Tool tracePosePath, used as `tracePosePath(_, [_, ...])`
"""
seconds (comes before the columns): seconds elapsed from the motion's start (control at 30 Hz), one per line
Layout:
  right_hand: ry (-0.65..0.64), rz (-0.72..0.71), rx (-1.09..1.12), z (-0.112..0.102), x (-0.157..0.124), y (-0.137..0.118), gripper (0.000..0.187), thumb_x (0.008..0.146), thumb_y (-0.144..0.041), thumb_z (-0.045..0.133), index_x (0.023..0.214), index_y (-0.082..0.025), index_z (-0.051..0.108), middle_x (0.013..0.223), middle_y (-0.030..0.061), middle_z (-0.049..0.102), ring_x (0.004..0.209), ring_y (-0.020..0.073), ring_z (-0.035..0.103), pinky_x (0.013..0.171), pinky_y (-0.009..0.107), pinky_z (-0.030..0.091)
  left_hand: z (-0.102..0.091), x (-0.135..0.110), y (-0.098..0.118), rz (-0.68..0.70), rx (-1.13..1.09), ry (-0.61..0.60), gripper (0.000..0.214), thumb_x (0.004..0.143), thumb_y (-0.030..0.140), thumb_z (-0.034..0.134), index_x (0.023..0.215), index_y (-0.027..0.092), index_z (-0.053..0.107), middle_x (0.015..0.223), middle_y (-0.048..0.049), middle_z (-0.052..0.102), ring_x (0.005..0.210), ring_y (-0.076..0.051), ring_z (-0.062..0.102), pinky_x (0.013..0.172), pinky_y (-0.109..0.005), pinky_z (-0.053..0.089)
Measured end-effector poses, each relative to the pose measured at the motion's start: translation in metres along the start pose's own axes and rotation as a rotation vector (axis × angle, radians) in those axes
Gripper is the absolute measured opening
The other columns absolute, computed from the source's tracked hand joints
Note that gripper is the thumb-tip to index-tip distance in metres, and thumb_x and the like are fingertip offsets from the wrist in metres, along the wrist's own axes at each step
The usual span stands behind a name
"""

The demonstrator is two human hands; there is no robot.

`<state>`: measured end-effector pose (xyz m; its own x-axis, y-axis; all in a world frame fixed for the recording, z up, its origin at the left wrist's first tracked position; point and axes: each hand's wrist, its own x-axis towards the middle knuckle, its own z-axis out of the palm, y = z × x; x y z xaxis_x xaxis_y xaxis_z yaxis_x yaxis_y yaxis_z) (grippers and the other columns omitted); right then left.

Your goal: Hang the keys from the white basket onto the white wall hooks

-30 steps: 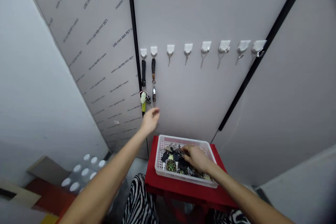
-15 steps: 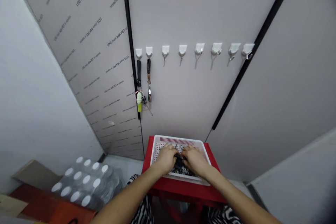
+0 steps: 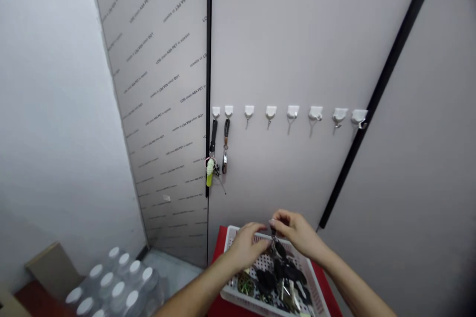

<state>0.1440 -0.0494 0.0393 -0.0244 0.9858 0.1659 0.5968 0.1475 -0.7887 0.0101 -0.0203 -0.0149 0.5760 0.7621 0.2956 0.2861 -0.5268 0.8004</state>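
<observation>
My right hand (image 3: 295, 230) pinches the dark top end of a bunch of keys (image 3: 280, 249), which hangs down over the basket. Its lower part merges with the pile, so I cannot tell where it ends. Beside it on the left, my left hand (image 3: 244, 248) holds nothing, thumb and fingers apart and curved towards the keys. Both hands are above a white perforated plastic basket (image 3: 227, 243). Inside lie several keys (image 3: 292, 297), black key fobs (image 3: 266, 280) and a greenish round trinket (image 3: 245, 285).
Red cloth (image 3: 219, 247) lies under the basket. A row of white adhesive hooks (image 3: 271, 112) runs across the grey panel ahead. Two key straps (image 3: 213, 136) hang from the leftmost hooks. Capped bottles (image 3: 111, 282) and a cardboard piece (image 3: 54, 270) stand at lower left.
My right hand has risen out of the pile with the bunch of keys. My left hand has lifted and opened beside it. The view has tilted, so the hooks appear lower.
</observation>
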Motion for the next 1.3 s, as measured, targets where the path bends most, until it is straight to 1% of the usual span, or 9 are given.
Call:
tracePosePath(0.07, [-0.005,-0.005,0.050,-0.003,0.006,-0.008,0.015,0.062,-0.029,0.042,0.055,-0.016,0.043,0.044,-0.0051,0.042,0.043,0.0071,0.039,0.045,0.019,0.031,-0.003,0.006,0.005,0.018,-0.130,-0.003,0.026,0.066,0.023,0.041,0.089,0.017,0.051,0.089,-0.0023,0.054,0.082,-0.012,0.045,0.075,-0.022,0.032])
tracePosePath(0.13, [0.019,-0.024,0.100,-0.004,0.013,-0.014,0.015,0.062,-0.029,0.043,0.055,-0.016,0.044,0.045,-0.0049,0.044,0.044,0.0070,0.041,0.047,0.020,0.033,-0.006,0.013,0.010,-0.021,-0.255,0.007,0.023,0.068,0.023,0.037,0.081,0.015,0.054,0.076,-0.0013,0.056,0.071,-0.011,0.047,0.066,-0.021,0.035])
tracePosePath(0.27, [0.092,-0.021,0.209,-0.004,0.028,-0.025,0.016,0.061,-0.031,0.044,0.057,-0.015,0.046,0.045,-0.0047,0.045,0.044,0.0069,0.043,0.049,0.021,0.036,-0.015,0.026,0.015,-0.140,-0.436,0.099,0.023,0.068,0.026,0.036,0.070,0.011,0.055,0.056,0.0008,0.051,0.051,-0.007,0.043,0.051,-0.017,0.033])
tracePosePath(0.4, [0.153,-0.024,0.266,-0.001,0.044,-0.038,0.018,0.059,-0.030,0.047,0.062,-0.013,0.050,0.045,-0.0043,0.047,0.042,0.0063,0.042,0.047,0.021,0.036,-0.030,0.040,0.019,-0.140,-0.515,0.188,0.018,0.066,0.025,0.040,0.063,0.011,0.052,0.051,0.0023,0.047,0.044,-0.005,0.038,0.046,-0.016,0.030])
tracePosePath(0.5, [0.222,-0.031,0.294,-0.001,0.060,-0.049,0.023,0.055,-0.029,0.050,0.071,-0.013,0.052,0.053,-0.0021,0.052,0.045,0.0069,0.045,0.047,0.021,0.037,-0.048,0.057,0.026,-0.113,-0.485,0.286,0.017,0.066,0.022,0.039,0.058,0.011,0.049,0.049,0.0025,0.046,0.044,-0.005,0.038,0.045,-0.016,0.029])
tracePosePath(0.67, [0.341,-0.122,0.252,-0.014,0.095,-0.077,0.022,0.054,-0.029,0.050,0.067,-0.012,0.056,0.054,0.0004,0.056,0.047,0.0083,0.047,0.046,0.021,0.038,-0.087,0.093,0.051,-0.043,-0.418,0.351,0.019,0.065,0.022,0.039,0.052,0.012,0.047,0.047,0.0032,0.045,0.041,-0.005,0.037,0.044,-0.016,0.029])
tracePosePath(0.87, [0.555,-0.214,0.144,-0.035,0.140,-0.117,0.026,0.056,-0.030,0.047,0.073,-0.011,0.058,0.065,0.0046,0.061,0.053,0.0106,0.053,0.049,0.021,0.041,-0.123,0.135,0.084,-0.021,-0.375,0.483,0.020,0.067,0.023,0.038,0.057,0.012,0.050,0.049,0.0019,0.049,0.040,-0.005,0.039,0.043,-0.017,0.031])
tracePosePath(1.07, [0.655,-0.184,0.063,-0.037,0.167,-0.120,0.028,0.061,-0.029,0.044,0.077,-0.010,0.057,0.067,0.0072,0.061,0.057,0.0125,0.055,0.051,0.022,0.042,-0.133,0.161,0.088,-0.093,-0.197,0.580,0.020,0.066,0.024,0.042,0.057,0.012,0.055,0.055,-0.0027,0.056,0.048,-0.009,0.048,0.050,-0.020,0.036])
tracePosePath(1.3, [0.673,-0.174,0.014,-0.035,0.170,-0.104,0.023,0.059,-0.026,0.046,0.072,-0.011,0.059,0.062,0.0057,0.062,0.059,0.0130,0.056,0.056,0.023,0.042,-0.128,0.162,0.075,-0.119,-0.096,0.573,0.017,0.064,0.022,0.044,0.062,0.010,0.057,0.061,-0.0074,0.059,0.056,-0.013,0.052,0.054,-0.023,0.039])
